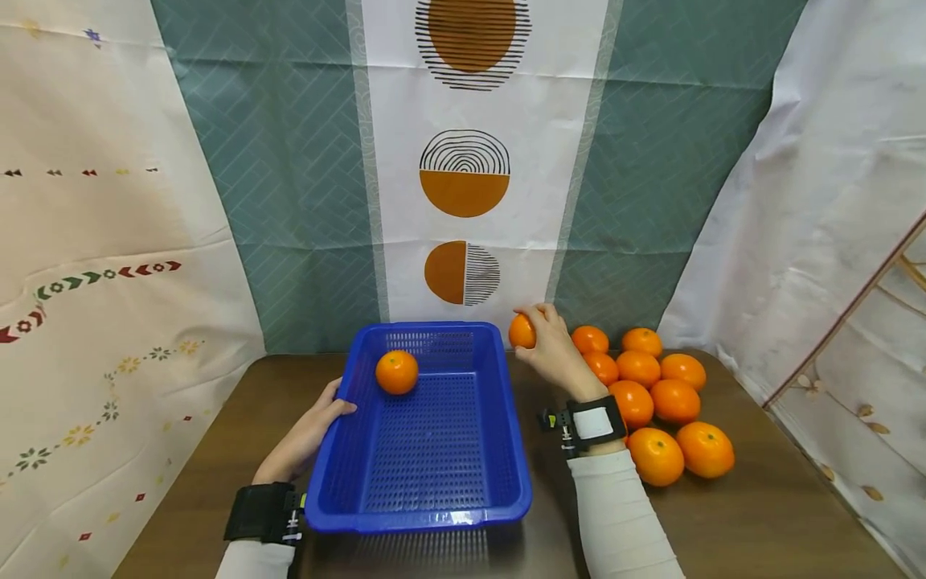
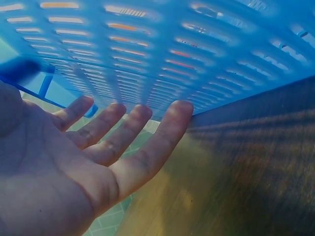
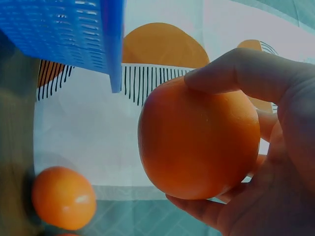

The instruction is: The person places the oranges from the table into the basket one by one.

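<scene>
My left hand (image 1: 311,434) holds the left rim of a blue plastic basket (image 1: 517,450), its thumb over the edge. In the left wrist view, the fingers (image 2: 142,152) extend along the slotted outside of the basket (image 2: 162,83). One orange (image 1: 396,372) lies inside, toward the back left. Beyond the basket's far right corner, my right hand (image 1: 553,350) grips another orange (image 1: 522,331) in the air. The right wrist view shows the thumb across the top of this orange (image 3: 197,142) and fingers behind it.
Several loose oranges (image 1: 640,368) are grouped on the brown wooden table (image 1: 767,498), right of the basket and beside my right forearm. A patterned cloth (image 1: 304,161) hangs behind the table. Pale fabric (image 1: 108,362) hangs at the left, and white fabric (image 1: 832,281) at the right.
</scene>
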The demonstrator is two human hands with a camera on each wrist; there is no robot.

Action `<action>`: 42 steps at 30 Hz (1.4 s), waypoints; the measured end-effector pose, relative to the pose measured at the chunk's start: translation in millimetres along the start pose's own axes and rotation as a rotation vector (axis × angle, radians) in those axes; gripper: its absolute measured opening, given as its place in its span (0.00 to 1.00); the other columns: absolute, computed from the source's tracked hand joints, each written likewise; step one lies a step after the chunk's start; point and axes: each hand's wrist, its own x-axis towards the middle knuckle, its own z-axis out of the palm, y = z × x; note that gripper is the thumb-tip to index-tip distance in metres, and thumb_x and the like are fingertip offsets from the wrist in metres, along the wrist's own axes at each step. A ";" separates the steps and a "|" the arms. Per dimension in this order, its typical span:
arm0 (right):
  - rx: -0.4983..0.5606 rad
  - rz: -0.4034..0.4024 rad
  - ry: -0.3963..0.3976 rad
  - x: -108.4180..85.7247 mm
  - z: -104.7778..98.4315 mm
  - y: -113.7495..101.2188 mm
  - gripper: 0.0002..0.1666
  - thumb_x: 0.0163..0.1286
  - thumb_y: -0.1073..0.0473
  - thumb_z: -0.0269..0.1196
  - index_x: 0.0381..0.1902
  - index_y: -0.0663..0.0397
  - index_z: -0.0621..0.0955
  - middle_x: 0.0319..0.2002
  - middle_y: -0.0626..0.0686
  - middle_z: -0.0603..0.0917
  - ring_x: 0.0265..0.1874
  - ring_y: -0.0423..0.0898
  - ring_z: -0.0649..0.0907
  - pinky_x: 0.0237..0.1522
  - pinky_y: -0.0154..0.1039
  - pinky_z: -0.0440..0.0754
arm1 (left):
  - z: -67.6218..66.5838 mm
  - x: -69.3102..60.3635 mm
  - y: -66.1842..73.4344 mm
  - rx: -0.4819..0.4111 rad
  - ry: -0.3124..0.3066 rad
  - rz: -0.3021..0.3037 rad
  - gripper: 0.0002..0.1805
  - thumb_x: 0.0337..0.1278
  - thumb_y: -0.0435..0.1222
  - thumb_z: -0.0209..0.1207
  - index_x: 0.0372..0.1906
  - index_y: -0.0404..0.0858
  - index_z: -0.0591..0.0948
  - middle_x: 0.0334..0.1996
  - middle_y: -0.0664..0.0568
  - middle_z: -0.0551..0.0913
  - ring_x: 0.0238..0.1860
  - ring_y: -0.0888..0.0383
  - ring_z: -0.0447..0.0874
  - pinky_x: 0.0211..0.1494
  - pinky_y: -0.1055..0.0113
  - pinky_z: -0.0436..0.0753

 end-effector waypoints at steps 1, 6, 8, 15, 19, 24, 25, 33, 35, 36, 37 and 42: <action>-0.010 -0.004 0.003 1.1 -3.3 -1.0 0.37 0.60 0.65 0.69 0.69 0.57 0.76 0.65 0.67 0.69 0.59 0.69 0.72 0.58 0.62 0.77 | 0.6 1.6 1.3 0.003 -0.004 0.005 0.36 0.79 0.43 0.47 0.82 0.50 0.46 0.72 0.30 0.63 0.53 0.40 0.83 0.51 0.49 0.87; -0.029 -0.039 -0.002 10.3 -16.3 -14.1 0.37 0.60 0.65 0.69 0.69 0.58 0.75 0.65 0.68 0.69 0.59 0.70 0.72 0.57 0.62 0.78 | 1.4 4.8 4.8 -0.001 -0.010 0.018 0.37 0.78 0.42 0.48 0.83 0.48 0.45 0.71 0.28 0.64 0.52 0.40 0.84 0.50 0.49 0.87; -0.024 -0.061 -0.015 15.4 -18.9 -22.3 0.37 0.61 0.65 0.69 0.69 0.58 0.75 0.65 0.67 0.69 0.60 0.69 0.72 0.55 0.61 0.79 | 1.3 4.2 4.7 -0.006 -0.004 0.019 0.37 0.78 0.41 0.48 0.83 0.48 0.45 0.70 0.28 0.65 0.52 0.41 0.84 0.50 0.50 0.87; -0.004 -0.111 -0.088 30.2 -16.6 -49.4 0.39 0.61 0.64 0.68 0.71 0.57 0.73 0.65 0.65 0.69 0.58 0.65 0.73 0.54 0.58 0.81 | 0.2 0.4 -0.6 -0.005 -0.003 0.024 0.37 0.79 0.41 0.47 0.83 0.47 0.45 0.70 0.28 0.64 0.51 0.41 0.84 0.50 0.49 0.87; -0.012 -0.120 -0.123 32.7 -12.0 -58.6 0.39 0.61 0.63 0.68 0.72 0.55 0.73 0.65 0.64 0.69 0.59 0.65 0.73 0.54 0.57 0.81 | 0.4 -0.6 -2.5 -0.010 -0.007 0.027 0.38 0.79 0.41 0.47 0.83 0.47 0.44 0.70 0.27 0.65 0.51 0.41 0.85 0.49 0.48 0.88; 0.010 -0.142 -0.149 34.1 -3.4 -67.6 0.39 0.61 0.63 0.70 0.71 0.53 0.74 0.64 0.63 0.70 0.58 0.64 0.74 0.55 0.55 0.82 | 0.5 0.0 -2.0 -0.006 -0.015 0.022 0.37 0.79 0.42 0.47 0.83 0.47 0.44 0.70 0.27 0.64 0.51 0.41 0.85 0.49 0.47 0.88; 0.017 -0.150 -0.155 34.5 -1.1 -70.4 0.39 0.61 0.63 0.70 0.71 0.53 0.74 0.65 0.63 0.70 0.58 0.63 0.74 0.55 0.54 0.82 | 0.4 0.5 -1.3 -0.004 -0.013 0.023 0.37 0.79 0.42 0.47 0.83 0.47 0.45 0.70 0.27 0.64 0.51 0.41 0.85 0.49 0.47 0.88; 0.031 -0.242 -0.262 36.4 24.9 -98.7 0.37 0.64 0.62 0.71 0.71 0.53 0.74 0.64 0.61 0.69 0.58 0.59 0.75 0.56 0.49 0.82 | -0.9 1.9 2.4 0.013 0.005 0.023 0.38 0.78 0.42 0.48 0.83 0.47 0.45 0.70 0.28 0.64 0.51 0.42 0.85 0.49 0.49 0.88; 0.015 -0.268 -0.292 35.3 31.7 -104.0 0.37 0.65 0.61 0.71 0.71 0.53 0.74 0.63 0.61 0.70 0.58 0.58 0.75 0.54 0.47 0.83 | -0.2 1.5 2.1 0.004 0.002 0.020 0.38 0.78 0.42 0.48 0.83 0.47 0.45 0.70 0.28 0.64 0.51 0.42 0.84 0.49 0.49 0.87; 0.009 -0.281 -0.300 34.5 34.8 -106.1 0.36 0.65 0.61 0.71 0.70 0.53 0.74 0.63 0.61 0.70 0.58 0.58 0.75 0.53 0.47 0.83 | 0.1 1.5 2.1 -0.002 -0.001 0.019 0.38 0.78 0.42 0.47 0.83 0.47 0.44 0.71 0.28 0.63 0.52 0.42 0.84 0.50 0.49 0.87; 0.007 -0.295 -0.307 33.8 38.0 -107.8 0.36 0.65 0.61 0.71 0.70 0.53 0.74 0.63 0.61 0.70 0.58 0.58 0.75 0.52 0.47 0.84 | 0.4 1.3 2.0 -0.005 -0.003 0.020 0.38 0.78 0.42 0.47 0.83 0.47 0.44 0.71 0.28 0.63 0.52 0.42 0.84 0.50 0.49 0.87; 0.036 -0.309 -0.355 28.9 56.4 -112.5 0.35 0.66 0.59 0.72 0.70 0.51 0.74 0.64 0.59 0.71 0.58 0.54 0.76 0.52 0.43 0.83 | 1.0 -0.3 0.9 -0.006 0.006 0.014 0.37 0.78 0.42 0.48 0.83 0.48 0.46 0.71 0.28 0.64 0.53 0.41 0.84 0.50 0.48 0.87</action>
